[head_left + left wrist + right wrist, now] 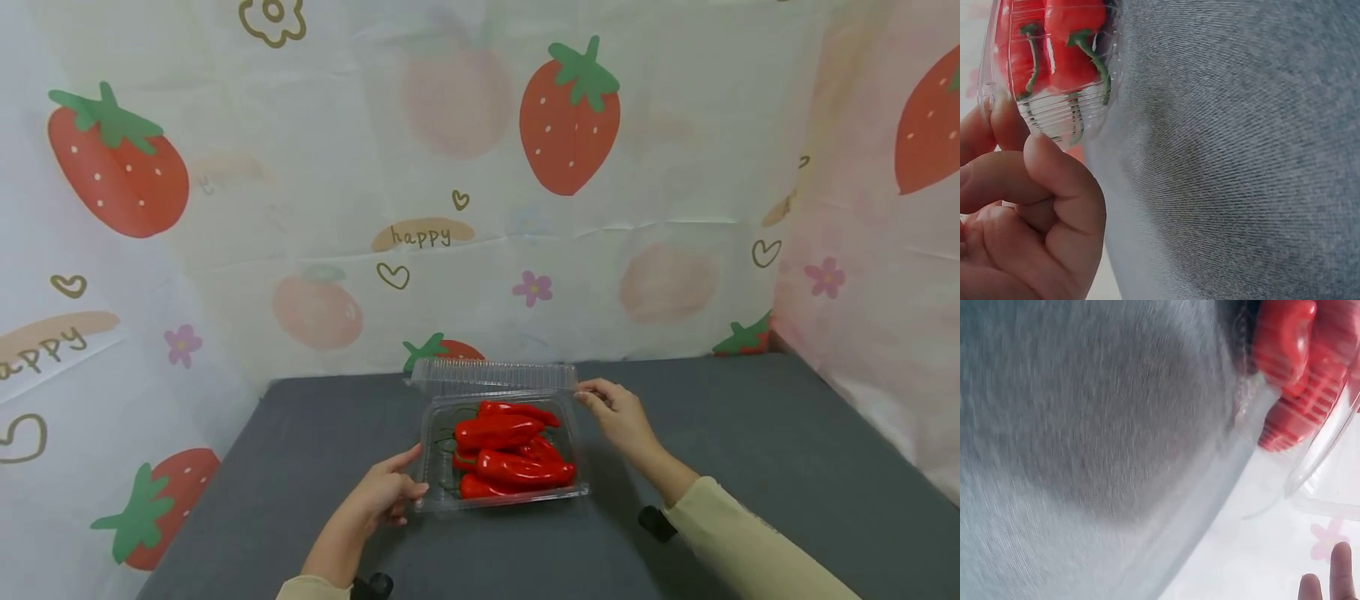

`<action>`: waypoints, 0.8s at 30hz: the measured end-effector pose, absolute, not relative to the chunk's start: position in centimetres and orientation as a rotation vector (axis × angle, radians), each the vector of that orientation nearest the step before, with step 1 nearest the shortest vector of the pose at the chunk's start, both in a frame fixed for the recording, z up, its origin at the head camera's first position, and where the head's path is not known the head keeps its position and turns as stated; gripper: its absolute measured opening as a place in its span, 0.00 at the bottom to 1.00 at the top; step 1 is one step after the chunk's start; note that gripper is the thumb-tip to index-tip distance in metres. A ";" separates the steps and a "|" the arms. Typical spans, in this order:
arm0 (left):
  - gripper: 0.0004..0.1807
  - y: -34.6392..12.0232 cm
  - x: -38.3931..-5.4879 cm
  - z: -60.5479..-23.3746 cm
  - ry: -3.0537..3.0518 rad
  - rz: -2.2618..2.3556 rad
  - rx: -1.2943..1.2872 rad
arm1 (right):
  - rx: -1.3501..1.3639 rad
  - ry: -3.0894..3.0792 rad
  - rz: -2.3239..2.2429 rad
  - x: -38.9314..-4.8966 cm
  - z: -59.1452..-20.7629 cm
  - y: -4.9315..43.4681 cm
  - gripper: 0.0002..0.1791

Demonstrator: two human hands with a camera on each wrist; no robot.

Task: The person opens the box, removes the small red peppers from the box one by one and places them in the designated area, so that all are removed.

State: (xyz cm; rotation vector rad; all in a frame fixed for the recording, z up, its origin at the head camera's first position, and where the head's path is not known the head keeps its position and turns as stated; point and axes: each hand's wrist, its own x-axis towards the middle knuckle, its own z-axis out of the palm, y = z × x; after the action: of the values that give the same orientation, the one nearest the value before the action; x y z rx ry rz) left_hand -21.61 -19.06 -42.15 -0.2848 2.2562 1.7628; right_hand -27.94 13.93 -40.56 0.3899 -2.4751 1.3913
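A clear plastic clamshell box [442, 502] on the dark table holds several glossy red peppers [498, 432] with green stems. Its ribbed lid [495, 377] is raised along the far side. At the box's left side, my left hand [381, 490] pinches the rim between thumb and fingers; the left wrist view shows the fingertips [1004, 109] right at that edge. My right hand [618, 417] grips the right end of the lid with bent fingers. Only two of its fingertips [1341, 556] show in the right wrist view, below the blurred peppers [1285, 344].
The box stands towards the back of a dark grey cloth-covered table [315, 433]. Behind it hangs a pale curtain [660, 200] printed with strawberries, which also runs along both sides. Dark wrist cameras [657, 523] sit under both sleeves.
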 end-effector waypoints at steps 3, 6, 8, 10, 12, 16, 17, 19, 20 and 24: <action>0.38 -19.1 -21.5 -42.1 2.253 1.772 -0.287 | 0.420 -2.481 1.343 -28.2 -40.5 13.9 0.13; 0.39 -19.0 -21.5 -42.0 2.253 1.780 -0.284 | 0.440 -2.480 1.325 -28.5 -40.5 13.9 0.13; 0.39 -19.0 -21.5 -42.0 2.252 1.784 -0.275 | 0.443 -2.469 1.327 -28.6 -40.6 13.9 0.13; 0.39 -18.9 -21.6 -42.0 2.252 1.785 -0.270 | 0.446 -2.458 1.324 -28.8 -40.5 13.9 0.12; 0.39 -18.9 -21.6 -42.0 2.253 1.786 -0.273 | 0.442 -2.450 1.325 -29.0 -40.5 13.8 0.12; 0.38 -18.8 -21.5 -42.0 2.257 1.781 -0.306 | 0.426 -2.433 1.313 -29.3 -40.3 13.6 0.11; 0.38 -18.7 -21.5 -42.0 2.256 1.781 -0.312 | 0.416 -2.427 1.312 -29.4 -40.3 13.6 0.11; 0.39 -18.7 -21.3 -42.0 2.252 1.783 -0.321 | 0.402 -2.417 1.309 -29.4 -40.1 13.4 0.10; 0.39 -18.7 -21.2 -42.0 2.249 1.784 -0.323 | 0.398 -2.415 1.311 -29.4 -40.1 13.4 0.10; 0.39 -18.7 -20.9 -42.0 2.249 1.784 -0.318 | 0.398 -2.405 1.340 -29.4 -39.8 13.3 0.11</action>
State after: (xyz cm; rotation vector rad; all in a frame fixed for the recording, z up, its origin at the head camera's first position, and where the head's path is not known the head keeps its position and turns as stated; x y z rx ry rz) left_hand -20.86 -18.74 -41.96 -0.3183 2.2491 1.7843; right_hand -29.40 13.34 -39.80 0.3981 -2.4051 1.3404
